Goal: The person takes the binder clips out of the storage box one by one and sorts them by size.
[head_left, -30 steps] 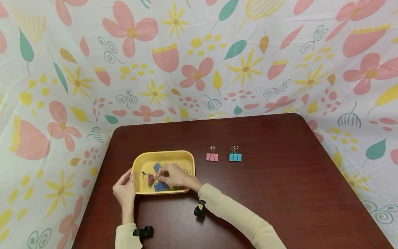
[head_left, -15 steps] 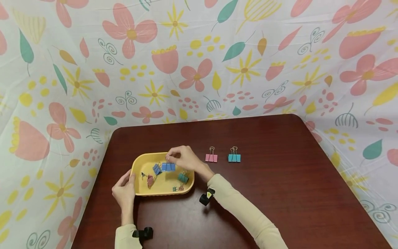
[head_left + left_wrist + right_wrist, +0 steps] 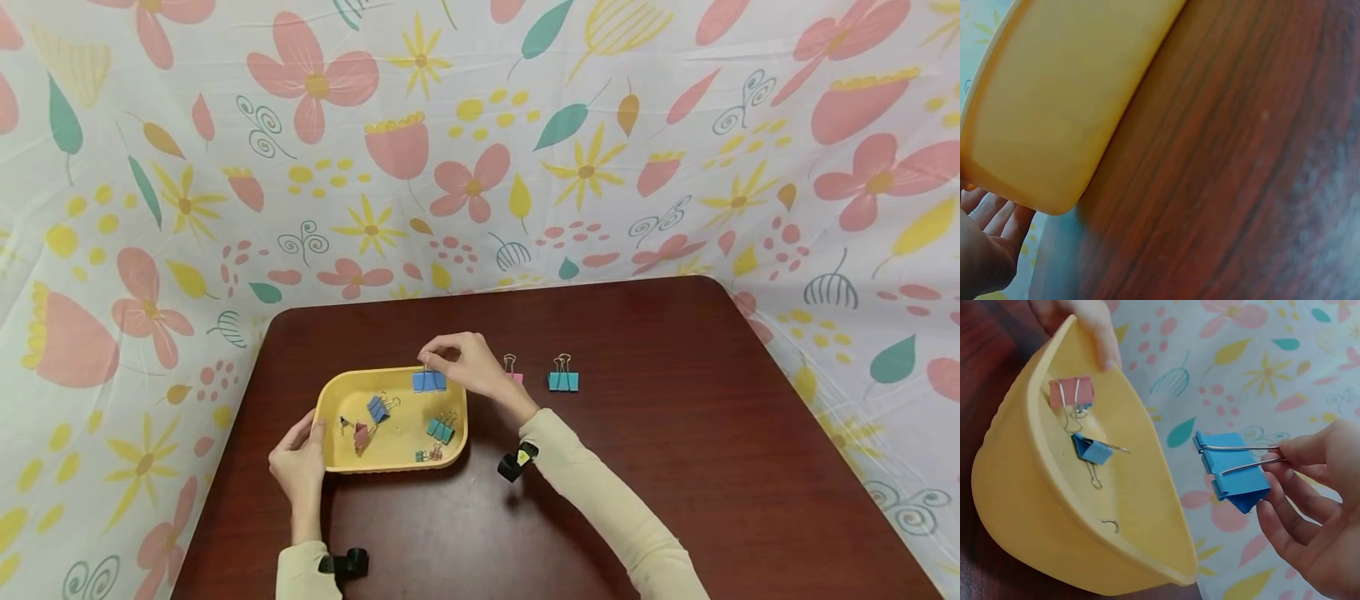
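Note:
My right hand (image 3: 468, 365) pinches a blue binder clip (image 3: 429, 382) by its wire handles, above the far rim of a yellow tray (image 3: 367, 468). In the right wrist view that blue clip (image 3: 1235, 465) hangs outside the rim, its wires between thumb and fingers. My left hand (image 3: 297, 458) grips the tray's left end, thumb over the rim and fingers along the outside. Inside the tray lie another blue clip (image 3: 378, 408), a pink clip (image 3: 362, 435), a teal clip (image 3: 440, 429) and several smaller ones (image 3: 429, 455).
On the dark wooden table (image 3: 675, 467), right of the tray, a turquoise binder clip (image 3: 563, 382) stands beside a pink one (image 3: 517, 378), partly hidden by my right wrist. A flower-printed cloth (image 3: 480, 183) hangs behind the table and along its sides.
My right hand has lifted the blue clip out of the middle of the tray and carried it back and right to the far rim. My left hand stays at the tray's left end.

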Motion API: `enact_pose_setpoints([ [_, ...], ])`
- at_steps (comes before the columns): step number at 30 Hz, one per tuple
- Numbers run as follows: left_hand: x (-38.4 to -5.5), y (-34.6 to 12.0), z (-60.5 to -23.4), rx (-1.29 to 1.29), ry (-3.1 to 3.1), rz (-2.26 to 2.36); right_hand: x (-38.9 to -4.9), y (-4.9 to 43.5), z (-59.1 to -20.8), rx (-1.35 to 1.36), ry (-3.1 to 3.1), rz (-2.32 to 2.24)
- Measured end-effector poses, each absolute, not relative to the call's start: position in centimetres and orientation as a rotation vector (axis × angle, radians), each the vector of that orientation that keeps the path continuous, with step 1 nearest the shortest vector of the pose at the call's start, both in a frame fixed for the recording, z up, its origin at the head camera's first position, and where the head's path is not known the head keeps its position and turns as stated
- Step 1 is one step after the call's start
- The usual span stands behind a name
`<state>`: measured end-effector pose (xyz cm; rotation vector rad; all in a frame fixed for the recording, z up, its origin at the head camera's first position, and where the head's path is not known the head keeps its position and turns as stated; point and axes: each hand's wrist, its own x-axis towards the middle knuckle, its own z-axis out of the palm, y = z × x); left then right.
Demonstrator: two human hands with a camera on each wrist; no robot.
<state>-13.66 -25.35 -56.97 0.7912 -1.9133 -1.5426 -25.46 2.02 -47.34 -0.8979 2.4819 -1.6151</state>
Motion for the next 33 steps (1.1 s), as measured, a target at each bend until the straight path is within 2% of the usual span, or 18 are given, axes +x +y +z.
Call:
enact_pose_setpoints([
  [16,-13.4,-25.4,-57.0,0.815,-1.920,-1.534,-26.2,5.7,-46.7,-0.783,2.589,-1.673],
  [33,-13.5,-25.3,-56.8,0.808,-1.920,-1.540,-26.7,10.3,-47.9,-0.659,2.666,-1.662],
])
